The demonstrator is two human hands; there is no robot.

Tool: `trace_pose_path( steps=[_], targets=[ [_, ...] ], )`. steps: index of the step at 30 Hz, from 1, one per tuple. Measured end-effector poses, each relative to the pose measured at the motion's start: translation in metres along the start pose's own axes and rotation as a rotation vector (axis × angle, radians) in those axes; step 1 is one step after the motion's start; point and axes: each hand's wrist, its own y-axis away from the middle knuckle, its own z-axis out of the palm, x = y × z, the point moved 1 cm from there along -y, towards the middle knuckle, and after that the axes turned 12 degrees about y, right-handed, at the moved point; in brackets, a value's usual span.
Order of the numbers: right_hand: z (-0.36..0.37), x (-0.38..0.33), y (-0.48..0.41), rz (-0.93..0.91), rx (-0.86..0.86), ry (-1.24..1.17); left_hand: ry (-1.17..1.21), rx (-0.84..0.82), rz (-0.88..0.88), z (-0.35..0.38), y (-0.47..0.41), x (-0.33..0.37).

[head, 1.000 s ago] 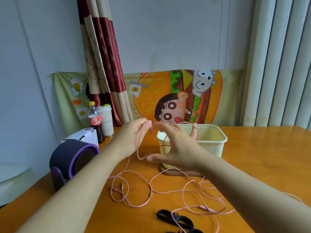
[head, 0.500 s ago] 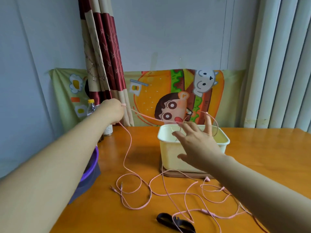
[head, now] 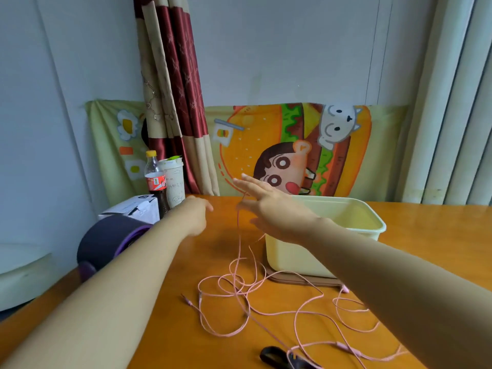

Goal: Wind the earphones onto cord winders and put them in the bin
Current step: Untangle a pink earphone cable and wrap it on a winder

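Head camera: you are reaching out over the orange table (head: 426,235) with both arms, and the job is only beginning. Your right hand (head: 274,209) is spreading its fingers straight and wide just left of the cream bin (head: 370,214), gripping nothing, while one strand of the pink earphones (head: 234,287) is hanging down from those fingers. Your left hand (head: 195,215) is hovering just left of that strand, too blurred to tell whether it is pinching the cord or holding nothing.

Most of the cord is lying in loose, crossing loops on the near middle of the table, trailing right toward the near edge, with one pink earbud (head: 345,288) sitting beside the brown tray (head: 292,282) under the bin. A black strap-like item (head: 274,355), probably a cord winder, is waiting at the near edge, with a pink strand crossing it. Nothing is showing as wound, and no earphones are showing in the visible part of the bin. Judging by this, untangling, winding and binning are all lying ahead of you.
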Motion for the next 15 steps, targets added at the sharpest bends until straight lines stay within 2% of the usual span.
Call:
trace_pose_path(
  steps=[4, 6, 8, 11, 15],
  targets=[
    [0.009, -0.007, -0.015, -0.024, 0.03, -0.128, 0.135, 0.347, 0.205, -0.008, 0.024, 0.019],
    [0.012, -0.003, -0.011, -0.014, 0.072, -0.176, 0.194, 0.36, 0.319, -0.005, 0.04, 0.031],
    [0.013, 0.004, 0.003, 0.003, 0.113, -0.222, 0.187, 0.231, 0.35, 0.006, 0.051, 0.04],
    [0.009, 0.015, 0.038, 0.078, 0.122, -0.255, 0.085, -0.089, 0.357, 0.032, 0.062, 0.055],
    [0.004, 0.027, 0.095, 0.216, -0.018, -0.274, -0.054, -0.544, 0.418, 0.075, 0.084, 0.08]
  ],
)
